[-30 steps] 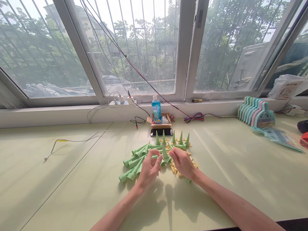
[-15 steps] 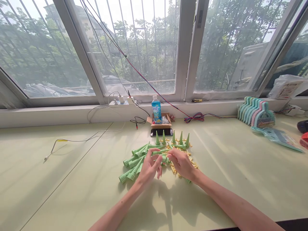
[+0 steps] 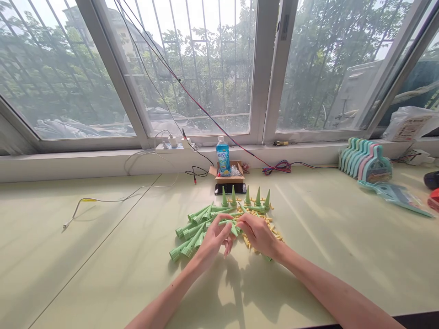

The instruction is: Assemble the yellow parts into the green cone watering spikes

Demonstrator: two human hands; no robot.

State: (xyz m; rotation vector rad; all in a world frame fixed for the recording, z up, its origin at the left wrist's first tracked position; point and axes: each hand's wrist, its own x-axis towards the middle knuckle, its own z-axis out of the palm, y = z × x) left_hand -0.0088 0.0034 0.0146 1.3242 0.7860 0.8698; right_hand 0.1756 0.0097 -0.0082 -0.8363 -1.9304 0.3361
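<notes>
My left hand (image 3: 212, 242) and my right hand (image 3: 259, 234) meet over a heap of green plastic cone spikes (image 3: 192, 228) on the pale green table (image 3: 103, 256). Between their fingertips both pinch one green spike (image 3: 233, 227), tilted nearly level. Small yellow plastic pieces (image 3: 274, 230) lie scattered under and beside my right hand. Several green spikes (image 3: 245, 197) stand upright in a row just beyond the heap.
A blue drink bottle (image 3: 222, 156) stands in a small cardboard box (image 3: 229, 176), with a dark phone (image 3: 230, 188) before it. Cables (image 3: 113, 199) run along the windowsill. Pastel toy pieces (image 3: 365, 160) and a plastic bag (image 3: 408, 122) sit at the right.
The spike that stood upright between my hands a second ago is now tipped over and pinched by both hands. My left fingers have closed in toward my right hand.
</notes>
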